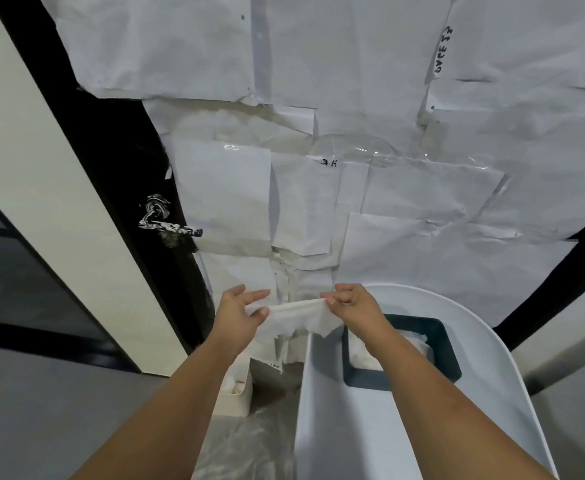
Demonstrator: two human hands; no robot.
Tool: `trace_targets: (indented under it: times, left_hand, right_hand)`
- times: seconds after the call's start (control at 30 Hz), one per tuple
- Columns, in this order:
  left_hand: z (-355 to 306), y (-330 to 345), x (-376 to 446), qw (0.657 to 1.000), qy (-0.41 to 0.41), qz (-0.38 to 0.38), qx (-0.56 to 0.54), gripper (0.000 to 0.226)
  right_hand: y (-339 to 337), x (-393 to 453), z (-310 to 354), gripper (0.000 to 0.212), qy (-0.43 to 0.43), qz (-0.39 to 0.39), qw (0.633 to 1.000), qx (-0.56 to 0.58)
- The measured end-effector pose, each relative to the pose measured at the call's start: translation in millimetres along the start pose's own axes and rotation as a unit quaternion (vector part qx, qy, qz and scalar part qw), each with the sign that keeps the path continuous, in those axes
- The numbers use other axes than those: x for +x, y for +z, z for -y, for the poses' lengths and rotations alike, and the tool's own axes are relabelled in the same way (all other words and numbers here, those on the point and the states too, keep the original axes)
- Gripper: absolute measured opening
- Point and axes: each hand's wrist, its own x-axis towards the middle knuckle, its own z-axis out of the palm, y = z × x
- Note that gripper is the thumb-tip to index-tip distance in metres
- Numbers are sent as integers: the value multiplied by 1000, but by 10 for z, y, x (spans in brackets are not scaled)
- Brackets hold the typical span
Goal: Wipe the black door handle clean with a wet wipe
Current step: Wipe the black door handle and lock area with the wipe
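A white wet wipe (pixel 298 315) is stretched between both hands in front of the door. My left hand (pixel 241 311) pinches its left end between thumb and fingers. My right hand (pixel 351 304) pinches its right end with curled fingers. The black door handle (pixel 171 228), smeared with white streaks, sticks out from the black door edge to the upper left of my left hand, well apart from the wipe.
The door (pixel 353 98) is covered with taped white paper sheets. A white table (pixel 405 410) at the right carries a dark teal box of wipes (pixel 450 341). A small white bin (pixel 235 393) stands on the plastic-covered floor below my left arm.
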Motion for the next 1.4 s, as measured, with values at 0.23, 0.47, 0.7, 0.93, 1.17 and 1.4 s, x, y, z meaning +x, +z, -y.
trace_targets:
  times: [0.23, 0.47, 0.7, 0.93, 1.17, 1.4]
  left_hand:
    - [227, -659, 56, 996, 12, -39, 81, 10]
    - [426, -1397, 138, 1000, 9, -21, 5, 12]
    - [611, -2002, 340, 998, 15, -4, -65, 15]
    - [659, -2028, 346, 998, 6, -34, -52, 21]
    - [732, -2124, 560, 999, 3, -42, -22, 23]
    - [756, -2127, 926, 999, -16, -28, -20, 17]
  right_hand:
    - [699, -84, 340, 19, 7, -24, 999, 28]
    - [1428, -67, 555, 22, 11, -38, 998, 39]
    - [2195, -101, 866, 25, 87, -30, 977, 193]
    - [2153, -151, 825, 20, 81, 55, 990, 99]
    - [2288, 71, 1039, 25, 76, 13, 977, 200]
    - [2308, 433, 1260, 22, 75, 4, 945, 318]
